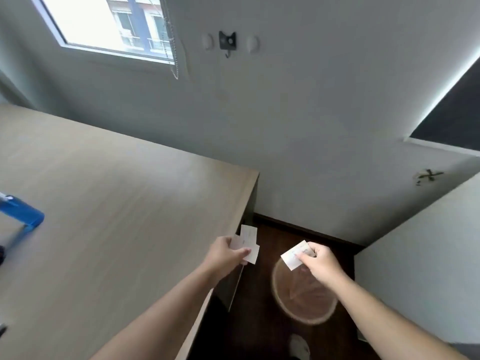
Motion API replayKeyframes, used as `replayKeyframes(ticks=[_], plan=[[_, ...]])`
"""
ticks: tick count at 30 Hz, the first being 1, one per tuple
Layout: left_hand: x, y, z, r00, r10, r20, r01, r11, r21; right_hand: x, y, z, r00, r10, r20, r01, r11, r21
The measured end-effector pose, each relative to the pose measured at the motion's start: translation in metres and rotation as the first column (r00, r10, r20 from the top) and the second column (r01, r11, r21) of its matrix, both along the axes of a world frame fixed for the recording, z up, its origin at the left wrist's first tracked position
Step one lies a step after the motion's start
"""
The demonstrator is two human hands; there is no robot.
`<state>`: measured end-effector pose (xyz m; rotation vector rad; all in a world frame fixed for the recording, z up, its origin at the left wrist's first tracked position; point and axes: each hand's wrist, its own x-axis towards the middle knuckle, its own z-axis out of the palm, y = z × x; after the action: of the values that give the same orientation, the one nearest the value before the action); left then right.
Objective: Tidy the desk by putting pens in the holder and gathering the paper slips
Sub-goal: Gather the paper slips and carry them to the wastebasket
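Paper slips (pixel 248 244) fan out of my left hand (pixel 225 253), three or so overlapping white pieces pinched between thumb and fingers just past the desk's (pixel 117 203) right-hand edge. My right hand (pixel 320 261) is closed on a separate slip (pixel 293 255), gripped at one end so the rest juts toward the left. Both hands hang over the dark floor (pixel 259 320) beside the desk, the right one above a round wastebasket (pixel 304 292) with a pale rim. I read that placement as deliberate: the gathered slips look bound for the bin, and holding them off the desk keeps any dropped piece from landing back on the surface. A gap separates the two hands, so the lone slip has not yet joined the bunch. At the far left of the desk lies a blue object (pixel 22 216), too cropped to identify; no pens or holder are clearly in view. A window (pixel 109 22) and a wall hook (pixel 227 42) sit beyond, on the pale wall.
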<state>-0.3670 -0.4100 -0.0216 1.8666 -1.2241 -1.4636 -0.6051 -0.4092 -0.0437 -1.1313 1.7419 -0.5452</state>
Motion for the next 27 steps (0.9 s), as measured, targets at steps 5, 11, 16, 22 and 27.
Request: replayKeyframes(ticks=[5, 11, 16, 22, 27], plan=[[-0.096, 0.000, -0.027, 0.984, -0.169, 0.060, 0.164, 0.983, 0.081, -0.093, 0.021, -0.021, 0.996, -0.095, 0.004, 0.094, 0.994, 0.060], [-0.173, 0.014, -0.090, 0.959, -0.239, 0.152, 0.197, 0.948, 0.251, -0.190, 0.033, -0.065, 0.997, 0.009, -0.072, 0.004, 0.983, 0.184], [-0.197, 0.040, -0.142, 0.922, -0.335, 0.196, 0.239, 0.887, 0.394, -0.227, 0.048, -0.116, 0.992, 0.015, -0.122, 0.021, 0.959, 0.284], [-0.209, 0.037, -0.224, 0.931, -0.318, 0.178, 0.186, 0.835, 0.518, -0.214, 0.048, -0.216, 0.990, 0.035, -0.138, 0.022, 0.920, 0.391], [-0.224, 0.002, -0.257, 0.988, -0.106, 0.117, 0.036, 0.874, 0.484, -0.203, 0.012, -0.256, 0.995, -0.091, -0.039, 0.099, 0.913, 0.395]])
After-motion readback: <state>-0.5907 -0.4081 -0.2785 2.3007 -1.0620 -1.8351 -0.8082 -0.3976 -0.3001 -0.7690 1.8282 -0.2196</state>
